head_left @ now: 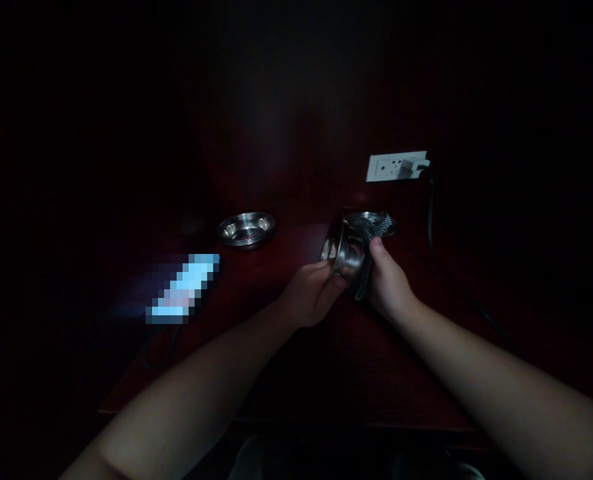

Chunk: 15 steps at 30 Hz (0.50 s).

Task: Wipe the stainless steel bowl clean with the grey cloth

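Observation:
My left hand (312,293) is closed on the rim of a shiny metal bowl (349,259), which is tipped on its side above the table. On the bowl's right, my right hand (390,277) grips a dark patterned cloth (369,233) pressed against the outer side. The thumb lies on top of the cloth, and the other fingers are hidden behind it. Just beyond my hands, part of another metal dish (371,215) shows, mostly covered by the cloth. To the left, metal dishes (247,230), seemingly stacked, rest on the table.
The dark red wooden table (286,373) has its front edge near my forearms. A lit phone-like screen (189,287), blurred out, is at left with a cable near it. At the back right are a white socket panel (389,167) and a black cord (431,213). The surroundings are very dark.

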Available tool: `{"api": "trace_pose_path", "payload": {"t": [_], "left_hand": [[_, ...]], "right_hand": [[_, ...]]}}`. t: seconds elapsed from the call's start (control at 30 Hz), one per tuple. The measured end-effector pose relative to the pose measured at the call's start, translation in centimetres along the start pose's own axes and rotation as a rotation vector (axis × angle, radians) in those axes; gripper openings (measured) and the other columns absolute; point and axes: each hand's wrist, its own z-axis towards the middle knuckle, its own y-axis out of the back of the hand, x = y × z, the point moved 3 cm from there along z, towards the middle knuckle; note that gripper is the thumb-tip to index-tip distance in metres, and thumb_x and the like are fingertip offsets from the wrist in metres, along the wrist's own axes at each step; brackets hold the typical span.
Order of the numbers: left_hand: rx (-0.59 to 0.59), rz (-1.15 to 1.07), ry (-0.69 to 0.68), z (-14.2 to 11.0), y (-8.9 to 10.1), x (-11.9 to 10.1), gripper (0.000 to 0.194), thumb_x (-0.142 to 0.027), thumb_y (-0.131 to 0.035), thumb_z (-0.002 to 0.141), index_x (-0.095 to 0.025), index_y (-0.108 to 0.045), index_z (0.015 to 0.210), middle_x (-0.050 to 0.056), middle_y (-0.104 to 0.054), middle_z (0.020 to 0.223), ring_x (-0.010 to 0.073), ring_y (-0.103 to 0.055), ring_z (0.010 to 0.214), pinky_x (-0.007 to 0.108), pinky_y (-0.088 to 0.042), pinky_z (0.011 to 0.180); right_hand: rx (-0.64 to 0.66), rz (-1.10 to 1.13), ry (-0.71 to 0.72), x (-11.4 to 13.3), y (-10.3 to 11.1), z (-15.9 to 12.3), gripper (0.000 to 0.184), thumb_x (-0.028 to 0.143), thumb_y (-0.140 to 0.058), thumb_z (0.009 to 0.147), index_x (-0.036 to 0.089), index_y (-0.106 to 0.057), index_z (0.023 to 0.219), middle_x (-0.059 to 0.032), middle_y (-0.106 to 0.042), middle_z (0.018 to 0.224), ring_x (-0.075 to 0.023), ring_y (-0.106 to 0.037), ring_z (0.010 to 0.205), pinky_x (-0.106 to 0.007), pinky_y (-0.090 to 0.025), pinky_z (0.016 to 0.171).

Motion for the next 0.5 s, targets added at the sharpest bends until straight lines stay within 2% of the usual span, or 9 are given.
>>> {"api": "trace_pose_path", "payload": {"t": [0.1, 0.17, 0.4, 0.5], "left_hand": [[0.020, 0.031, 0.067, -0.3, -0.1, 0.0, 0.047, -0.045, -0.027, 0.099, -0.016, -0.061, 0.088, 0.010, -0.066, 0.085, 0.0188, -0.062, 0.075, 0.034, -0.047, 0.072], [0.016, 0.038, 0.084, -0.3, 0.0, 0.0, 0.046, -0.045, -0.027, 0.099, -0.016, -0.060, 0.087, 0.010, -0.066, 0.082, 0.0181, -0.061, 0.071, 0.032, -0.046, 0.068], [0.022, 0.059, 0.119, -0.1, 0.0, -0.4, 0.048, -0.048, -0.024, 0.099, -0.017, -0.059, 0.086, 0.008, -0.066, 0.079, 0.0172, -0.061, 0.068, 0.030, -0.044, 0.065], [0.013, 0.071, 0.125, -0.1, 0.1, -0.5, 0.047, -0.047, -0.025, 0.099, -0.017, -0.058, 0.084, 0.008, -0.066, 0.078, 0.0172, -0.061, 0.068, 0.030, -0.043, 0.064]], "right_hand": [[0.003, 0.001, -0.043, -0.1, 0.4, 0.6, 0.049, 0.063, -0.057, 0.082, 0.027, -0.064, 0.114, -0.0028, -0.070, 0.118, -0.0266, -0.062, 0.116, -0.045, -0.049, 0.099], [0.014, 0.010, -0.043, -0.2, 0.6, 0.8, 0.047, 0.061, -0.060, 0.081, 0.027, -0.064, 0.115, -0.0022, -0.071, 0.116, -0.0263, -0.065, 0.110, -0.044, -0.051, 0.096], [-0.026, -0.183, 0.070, -0.1, 1.1, 0.7, 0.046, 0.062, -0.054, 0.085, 0.028, -0.064, 0.116, -0.0017, -0.068, 0.122, -0.0259, -0.059, 0.119, -0.044, -0.043, 0.105], [-0.050, -0.321, 0.145, 0.8, 1.1, 0.3, 0.048, 0.064, -0.052, 0.086, 0.027, -0.065, 0.113, -0.0036, -0.070, 0.116, -0.0268, -0.061, 0.113, -0.046, -0.042, 0.105]]}}
